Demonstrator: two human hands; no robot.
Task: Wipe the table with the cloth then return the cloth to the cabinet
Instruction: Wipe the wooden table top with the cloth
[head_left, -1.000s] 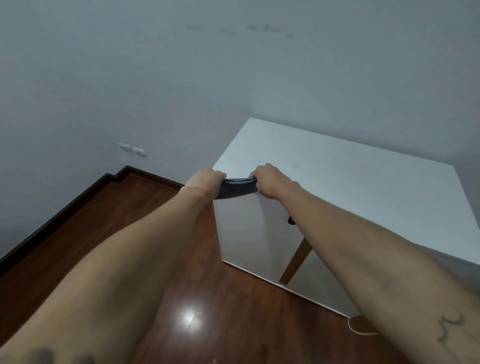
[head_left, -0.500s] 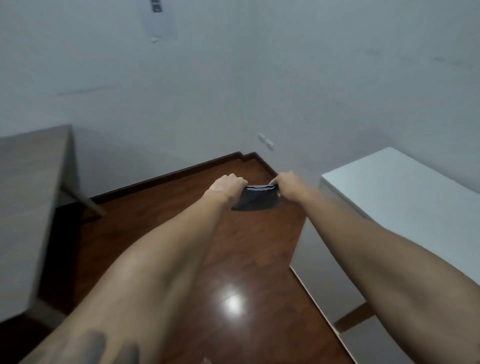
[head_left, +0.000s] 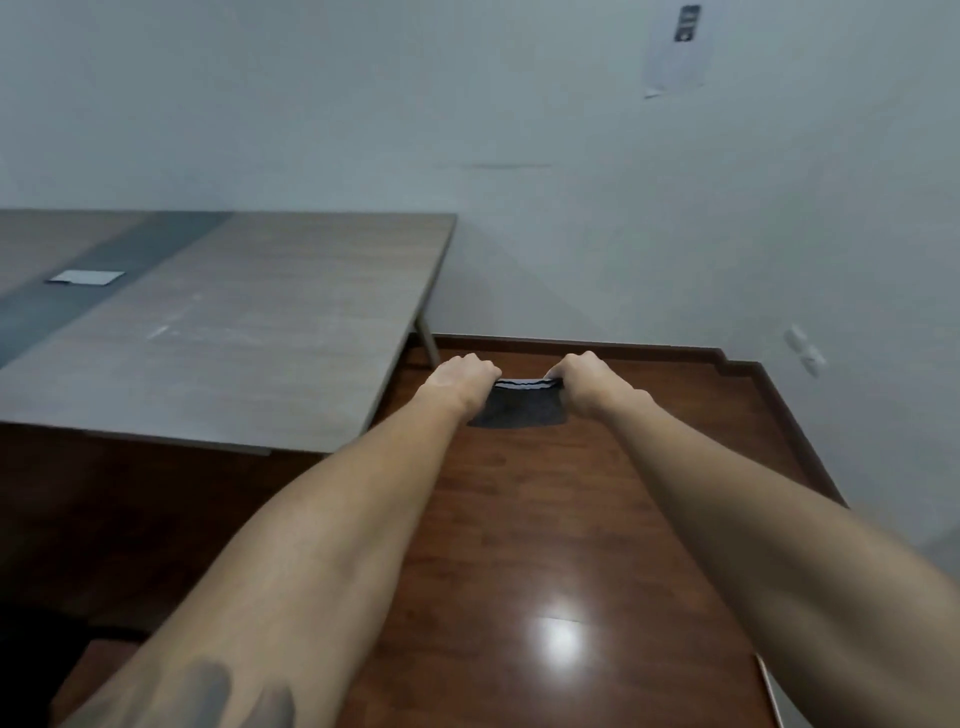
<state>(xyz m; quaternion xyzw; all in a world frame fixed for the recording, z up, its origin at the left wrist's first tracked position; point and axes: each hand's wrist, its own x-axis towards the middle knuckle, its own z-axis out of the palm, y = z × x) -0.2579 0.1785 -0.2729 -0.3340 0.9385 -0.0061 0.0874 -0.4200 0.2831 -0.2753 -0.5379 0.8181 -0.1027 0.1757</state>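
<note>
Between the two hands hangs a small dark cloth (head_left: 523, 405), pinched along its top edge. On the left hand (head_left: 464, 378) the fingers are curled in tight, closed on the left top corner of the cloth. On the right hand (head_left: 583, 378) the fingers are curled the same way, closed on the right top corner. That top edge is pulled straight and flat between both hands, and it shows a thin pale line along it. Below the edge the cloth droops down loose, with a bent bottom edge, up in the air over the brown wooden floor (head_left: 571, 519). It touches nothing but the hands. I think the cloth is soft, floppy and very light, so it would fold or sag if only one corner were held. Holding the two top corners looks like a good way to keep it spread out, and a bunch in one palm would work well for rubbing. Both bare arms reach out long in front of the person. To the left of the hands, near but apart, stands a grey wood table (head_left: 249, 332) with a dark stripe and a small flat plate (head_left: 85, 277) set in it. Its top looks ready for wiping, and the cloth is not on it yet. Behind everything is a pale wall (head_left: 519, 130) with a paper sheet (head_left: 675, 52) stuck up high. No cabinet shows.
</note>
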